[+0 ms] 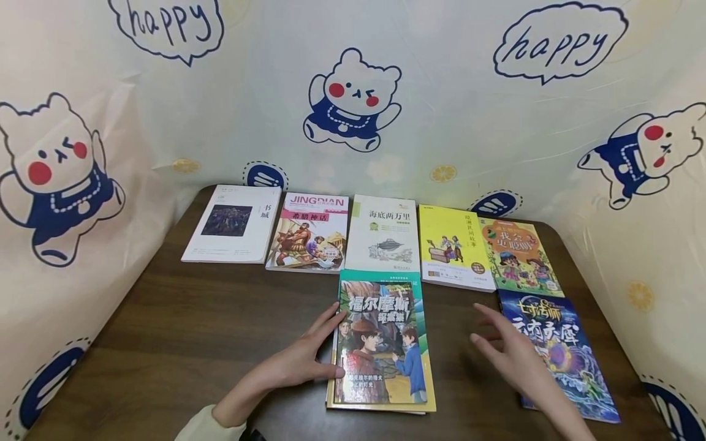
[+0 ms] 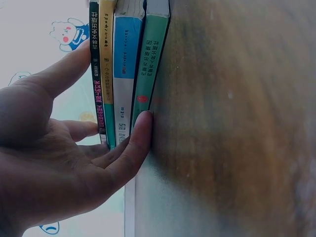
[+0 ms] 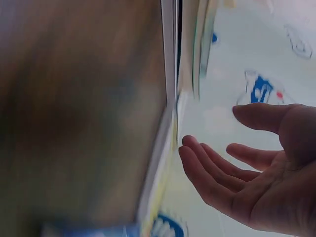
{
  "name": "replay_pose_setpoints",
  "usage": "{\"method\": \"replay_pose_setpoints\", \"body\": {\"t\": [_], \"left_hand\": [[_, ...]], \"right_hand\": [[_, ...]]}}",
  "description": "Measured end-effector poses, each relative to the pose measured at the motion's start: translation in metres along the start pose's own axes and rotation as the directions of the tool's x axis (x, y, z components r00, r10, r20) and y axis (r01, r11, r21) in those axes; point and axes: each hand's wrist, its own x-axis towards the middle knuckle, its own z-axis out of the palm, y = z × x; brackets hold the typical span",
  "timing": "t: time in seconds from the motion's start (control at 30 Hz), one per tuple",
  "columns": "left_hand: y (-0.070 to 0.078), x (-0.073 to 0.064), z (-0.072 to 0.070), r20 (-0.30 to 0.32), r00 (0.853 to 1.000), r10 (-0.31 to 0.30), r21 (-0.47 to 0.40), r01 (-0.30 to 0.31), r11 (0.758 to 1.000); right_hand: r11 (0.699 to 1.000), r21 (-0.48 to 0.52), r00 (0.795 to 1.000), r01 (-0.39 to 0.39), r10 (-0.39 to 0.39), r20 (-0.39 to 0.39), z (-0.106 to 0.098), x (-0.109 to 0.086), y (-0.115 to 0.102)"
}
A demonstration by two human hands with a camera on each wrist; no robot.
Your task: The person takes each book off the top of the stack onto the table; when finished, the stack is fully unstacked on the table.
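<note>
A stack of several books lies near the front middle of the table, topped by a detective storybook (image 1: 380,343) with illustrated figures on its cover. My left hand (image 1: 300,358) rests against the stack's left side. In the left wrist view, that hand's fingers (image 2: 136,140) lie loosely along the spines (image 2: 129,64), with the thumb at the dark top spine. To the right of the stack, my right hand (image 1: 510,352) hovers with relaxed fingers and holds nothing. It overlaps a dark blue fantasy book (image 1: 579,367). In the right wrist view, my right hand (image 3: 247,177) shows its fingers spread apart.
Along the table's back edge lie a white book (image 1: 231,223), a pink-topped book (image 1: 309,233), a white-green book (image 1: 382,233), a yellow book (image 1: 455,245) and an orange-green book (image 1: 518,254). A printed cloth (image 1: 441,122) hangs behind the dark wooden table (image 1: 220,306).
</note>
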Motion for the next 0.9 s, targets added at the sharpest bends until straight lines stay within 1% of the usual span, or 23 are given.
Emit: {"method": "replay_pose_setpoints", "body": {"t": [0.1, 0.2, 0.27, 0.33, 0.47, 0.63, 0.77, 0.9], "left_hand": [[0.001, 0.0, -0.001, 0.002, 1.0, -0.006, 0.003, 0.006, 1.0], [0.002, 0.001, -0.001, 0.007, 1.0, -0.014, -0.001, 0.014, 1.0], [0.002, 0.001, -0.001, 0.009, 1.0, -0.012, -0.002, 0.012, 1.0], [0.002, 0.001, -0.001, 0.008, 1.0, -0.013, 0.0, 0.013, 1.0], [0.002, 0.0, -0.001, 0.01, 1.0, -0.01, 0.003, 0.01, 1.0], [0.003, -0.001, -0.001, 0.01, 1.0, -0.011, 0.0, 0.011, 1.0], [0.002, -0.001, -0.001, 0.006, 1.0, -0.01, 0.001, 0.01, 1.0], [0.001, 0.0, -0.001, 0.004, 1.0, -0.025, 0.001, 0.025, 1.0]], "right_hand": [[0.996, 0.08, 0.997, -0.045, 0.04, 0.059, 0.019, 0.0, -0.015], [0.98, 0.141, 0.982, -0.143, 0.123, 0.141, 0.036, 0.001, -0.029], [0.971, 0.148, 0.97, -0.189, 0.162, 0.18, 0.046, 0.001, -0.036], [0.965, 0.156, 0.961, -0.213, 0.178, 0.21, 0.054, 0.003, -0.042], [0.967, 0.154, 0.959, -0.202, 0.163, 0.23, 0.068, 0.004, -0.051], [0.98, 0.129, 0.971, -0.15, 0.122, 0.206, 0.08, 0.004, -0.052], [0.982, 0.144, 0.979, -0.125, 0.098, 0.181, 0.084, 0.003, -0.051], [0.98, 0.161, 0.982, -0.114, 0.087, 0.166, 0.083, 0.003, -0.05]]}}
